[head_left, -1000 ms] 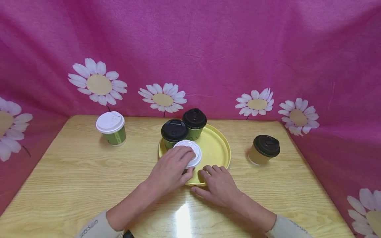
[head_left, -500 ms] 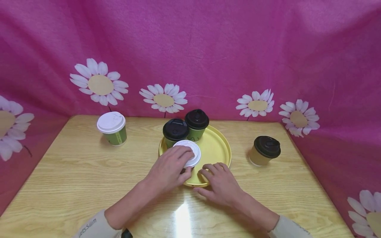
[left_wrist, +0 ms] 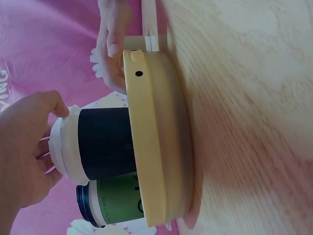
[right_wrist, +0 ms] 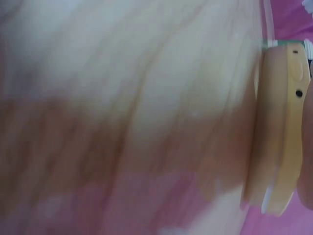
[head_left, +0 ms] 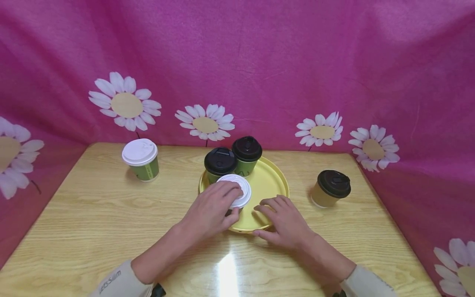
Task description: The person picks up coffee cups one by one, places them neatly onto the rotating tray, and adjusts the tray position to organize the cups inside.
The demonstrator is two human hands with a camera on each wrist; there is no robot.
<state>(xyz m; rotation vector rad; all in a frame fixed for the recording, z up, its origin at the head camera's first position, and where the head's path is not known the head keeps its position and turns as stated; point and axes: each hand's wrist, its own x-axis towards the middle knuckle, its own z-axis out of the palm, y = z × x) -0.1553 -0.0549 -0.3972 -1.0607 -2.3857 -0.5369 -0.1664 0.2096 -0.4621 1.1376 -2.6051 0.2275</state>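
My left hand (head_left: 213, 208) grips a paper coffee cup by its white lid (head_left: 234, 178). In the left wrist view this cup (left_wrist: 105, 142) has a dark body and stands upright inside the rim of a round yellow tray (head_left: 265, 183). Two green cups with black lids, the nearer one (head_left: 220, 161) and the farther one (head_left: 247, 148), stand behind it on the tray. My right hand (head_left: 287, 225) is at the tray's front right rim, fingers loosely bent and holding nothing. Whether it touches the rim, I cannot tell.
A green cup with a white lid (head_left: 141, 161) stands at the back left of the wooden table (head_left: 92, 218). To the right of the tray is a brown cup with a black lid (head_left: 326, 192). A pink flowered cloth (head_left: 259, 74) hangs behind and at both sides.
My right hand has shifted right and slightly away from me along the tray's rim. My left hand stays on the white-lidded cup.
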